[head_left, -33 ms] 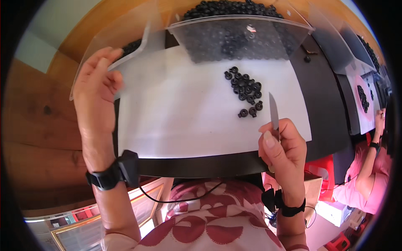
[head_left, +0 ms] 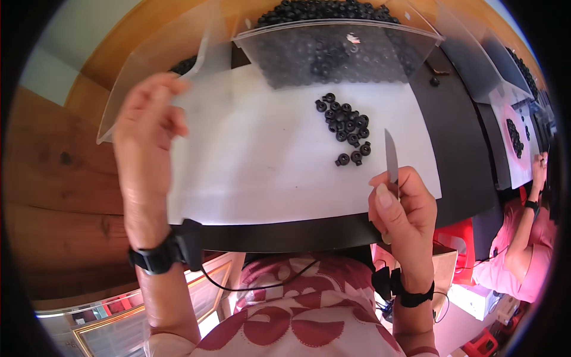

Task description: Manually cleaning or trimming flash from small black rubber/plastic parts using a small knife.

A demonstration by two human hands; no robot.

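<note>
A small knife (head_left: 391,156) is gripped in my right hand (head_left: 404,214), its blade pointing away from me beside a loose pile of small round black plastic parts (head_left: 348,124). Each part has a ring-like body with a short stub. They lie on a white sheet (head_left: 250,166). My left hand (head_left: 146,143) is raised at the sheet's left edge, next to a clear plastic bin (head_left: 126,89) with some black parts (head_left: 184,65) inside. Its fingers are loosely bent and apart, slightly blurred, and nothing shows between them.
A large clear bin (head_left: 336,25) heaped with black parts stands at the sheet's far edge. The dark table (head_left: 461,154) extends right, with a stray black part (head_left: 435,82) on it. A co-worker's arm (head_left: 523,229) and another bin (head_left: 470,56) are further right.
My left hand has moved to the right and slightly nearer, away from the left bin. My right hand and the knife have barely shifted.
</note>
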